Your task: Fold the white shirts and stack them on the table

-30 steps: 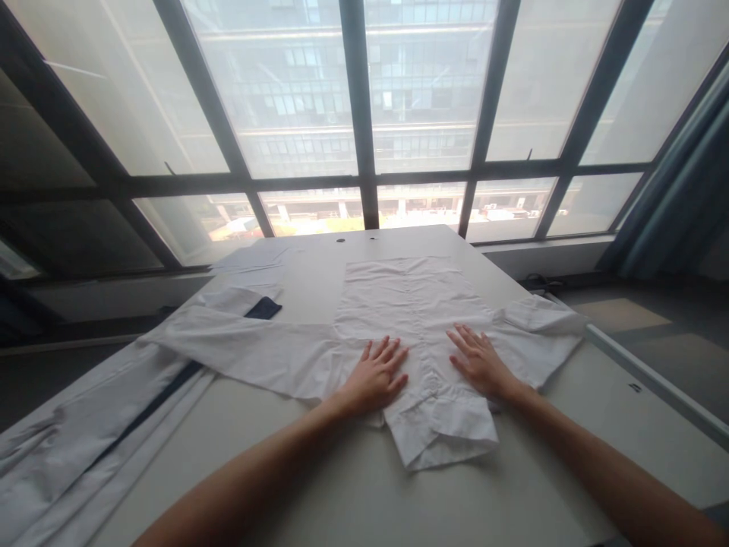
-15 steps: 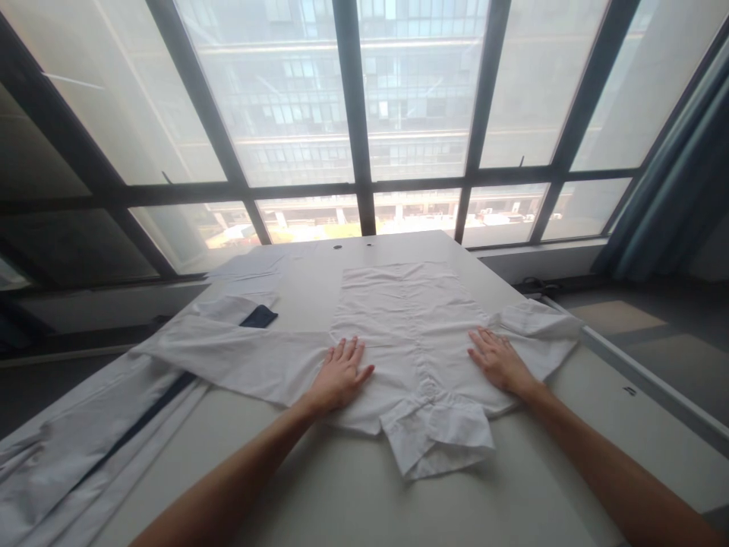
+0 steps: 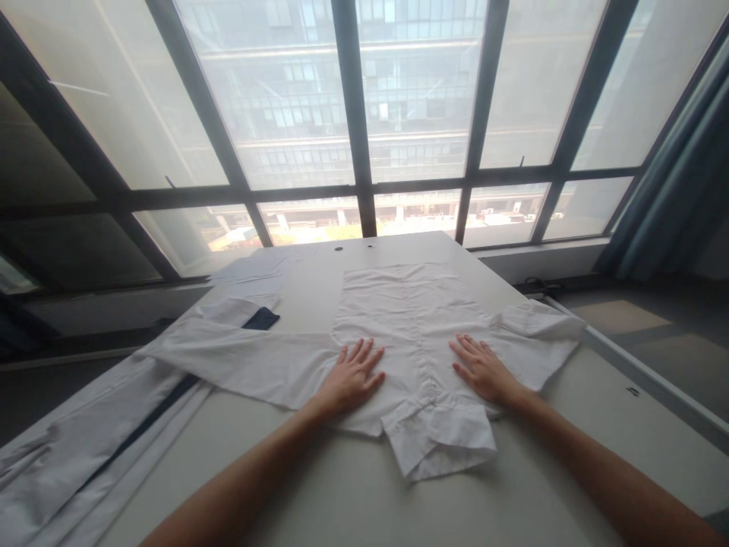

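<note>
A white shirt lies spread on the white table, its collar toward me and its body stretching away. Creases run across the cloth and along the middle line. My left hand rests flat on the shirt left of that line, fingers spread. Flat on the right side lies my right hand, its fingers also apart. One sleeve extends out to the left; the other sleeve lies folded or bunched at the right.
More white clothing with a dark navy strip lies along the table's left side. A dark navy piece and pale cloth lie farther back. Large windows stand beyond the table; a blue curtain hangs at right.
Both hands have slid inward over the shirt: my left hand to the right, my right hand to the left. The shirt lies almost the same.
</note>
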A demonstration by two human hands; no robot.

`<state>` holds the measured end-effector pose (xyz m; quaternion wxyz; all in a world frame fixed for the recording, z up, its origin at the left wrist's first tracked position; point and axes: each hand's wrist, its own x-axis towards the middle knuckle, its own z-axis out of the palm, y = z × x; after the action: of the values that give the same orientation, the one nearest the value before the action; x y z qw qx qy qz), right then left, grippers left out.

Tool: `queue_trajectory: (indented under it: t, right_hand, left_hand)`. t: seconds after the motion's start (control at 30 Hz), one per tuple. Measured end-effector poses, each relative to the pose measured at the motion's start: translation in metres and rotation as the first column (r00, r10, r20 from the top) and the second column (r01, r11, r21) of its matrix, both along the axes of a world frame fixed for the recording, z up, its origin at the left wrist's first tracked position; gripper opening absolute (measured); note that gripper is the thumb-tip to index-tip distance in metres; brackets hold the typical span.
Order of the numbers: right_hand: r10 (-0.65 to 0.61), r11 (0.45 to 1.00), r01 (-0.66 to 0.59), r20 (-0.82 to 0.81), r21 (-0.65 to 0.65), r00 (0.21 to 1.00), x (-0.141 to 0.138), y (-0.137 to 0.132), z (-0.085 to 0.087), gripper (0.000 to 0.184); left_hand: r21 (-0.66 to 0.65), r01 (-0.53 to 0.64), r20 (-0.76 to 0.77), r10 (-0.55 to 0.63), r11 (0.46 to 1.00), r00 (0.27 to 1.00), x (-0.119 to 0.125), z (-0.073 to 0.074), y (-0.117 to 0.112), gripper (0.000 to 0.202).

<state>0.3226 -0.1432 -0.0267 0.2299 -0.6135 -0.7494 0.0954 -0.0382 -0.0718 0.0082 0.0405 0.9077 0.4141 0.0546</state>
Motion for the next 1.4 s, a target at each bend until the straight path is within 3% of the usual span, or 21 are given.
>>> queue_trajectory:
  t: [0.27, 0.37, 0.43, 0.5, 0.53, 0.63, 0.7, 0.73, 0.83, 0.87, 0.93, 1.0, 1.03, 1.1, 1.2, 1.27, 1.3, 1.33, 1.4]
  right_hand:
    - [0.004, 1.000, -0.004, 0.017, 0.005, 1.000, -0.005, -0.033, -0.007, 0.057]
    - [0.012, 1.000, -0.012, -0.101, 0.002, 0.995, -0.006, -0.046, -0.008, 0.057]
    - [-0.003, 1.000, 0.006, -0.278, 0.009, 0.961, -0.012, -0.045, 0.001, 0.053]
    - [-0.011, 1.000, 0.019, -0.517, 0.010, 0.856, -0.027, -0.033, 0.016, 0.046]
    - [-0.006, 1.000, 0.004, -0.640, -0.004, 0.768, -0.039, -0.024, 0.024, 0.042]
    - [-0.026, 0.967, -0.219, -0.908, -0.128, 0.417, -0.082, 0.006, 0.040, 0.039]
    - [-0.118, 0.891, -0.415, -0.976, -0.185, 0.182, -0.100, 0.026, 0.040, 0.043]
    - [-0.182, 0.846, -0.491, -0.978, -0.208, 0.101, -0.102, 0.035, 0.037, 0.045]
    - [-0.335, 0.765, -0.593, -0.942, -0.250, -0.035, -0.070, 0.059, 0.026, 0.049]
    - [-0.357, 0.784, -0.564, -0.932, -0.258, -0.071, -0.049, 0.066, 0.024, 0.048]
    - [-0.360, 0.876, -0.395, -0.920, -0.276, -0.154, 0.000, 0.080, 0.023, 0.043]
    - [-0.344, 0.939, -0.067, -0.910, -0.338, -0.232, 0.045, 0.094, 0.029, 0.039]
    - [-0.328, 0.930, 0.081, -0.908, -0.359, -0.260, 0.062, 0.102, 0.032, 0.037]
    - [-0.306, 0.909, 0.202, -0.912, -0.366, -0.274, 0.078, 0.115, 0.040, 0.038]
    - [-0.295, 0.924, 0.166, -0.919, -0.344, -0.260, 0.055, 0.123, 0.043, 0.036]
    - [-0.302, 0.952, -0.012, -0.928, -0.307, -0.218, 0.017, 0.119, 0.041, 0.034]
    - [-0.303, 0.939, -0.219, -0.939, -0.264, -0.165, -0.003, 0.115, 0.039, 0.036]
    - [-0.300, 0.870, -0.434, -0.949, -0.233, -0.092, -0.022, 0.110, 0.037, 0.038]
    - [-0.261, 0.633, -0.741, -0.963, -0.222, 0.066, -0.046, 0.104, 0.033, 0.039]
  left_hand:
    - [-0.047, 0.103, -0.014, -0.103, 0.994, 0.995, -0.019, 0.004, -0.036, 0.065]
    - [-0.080, 0.117, -0.042, -0.121, 0.990, 0.992, -0.027, 0.007, -0.049, 0.068]
    - [-0.109, 0.108, -0.064, -0.116, 0.988, 0.991, -0.025, 0.014, -0.048, 0.070]
    - [-0.115, 0.090, -0.064, -0.098, 0.989, 0.993, -0.013, 0.024, -0.039, 0.069]
    - [-0.107, 0.078, -0.054, -0.084, 0.991, 0.995, -0.004, 0.029, -0.032, 0.067]
    - [-0.056, 0.054, -0.008, -0.055, 0.997, 0.998, 0.030, 0.036, -0.006, 0.059]
    - [-0.022, 0.046, 0.010, -0.045, 0.999, 0.999, 0.049, 0.030, 0.011, 0.057]
    - [-0.016, 0.035, 0.009, -0.035, 0.999, 0.999, 0.055, 0.024, 0.018, 0.057]
    - [-0.012, 0.011, 0.000, -0.011, 1.000, 1.000, 0.059, 0.005, 0.030, 0.059]
    - [-0.007, 0.013, 0.000, -0.013, 1.000, 1.000, 0.058, -0.001, 0.032, 0.061]
    - [0.007, 0.022, -0.001, -0.022, 1.000, 1.000, 0.055, -0.007, 0.032, 0.062]
    - [0.012, 0.022, -0.007, -0.021, 1.000, 1.000, 0.053, -0.008, 0.030, 0.062]
    - [0.011, 0.017, -0.011, -0.017, 1.000, 1.000, 0.053, -0.007, 0.029, 0.061]
    - [0.010, 0.010, -0.013, -0.010, 1.000, 1.000, 0.055, -0.005, 0.028, 0.062]
    - [0.016, 0.009, -0.014, -0.009, 1.000, 1.000, 0.056, -0.004, 0.027, 0.062]
    - [0.024, 0.009, -0.014, -0.009, 1.000, 1.000, 0.056, -0.005, 0.027, 0.063]
    - [0.028, 0.010, -0.014, -0.009, 1.000, 1.000, 0.056, -0.005, 0.027, 0.063]
    - [0.031, 0.009, -0.013, -0.009, 0.999, 1.000, 0.056, -0.006, 0.026, 0.063]
    - [0.039, 0.006, -0.007, -0.006, 0.999, 1.000, 0.055, -0.006, 0.026, 0.064]
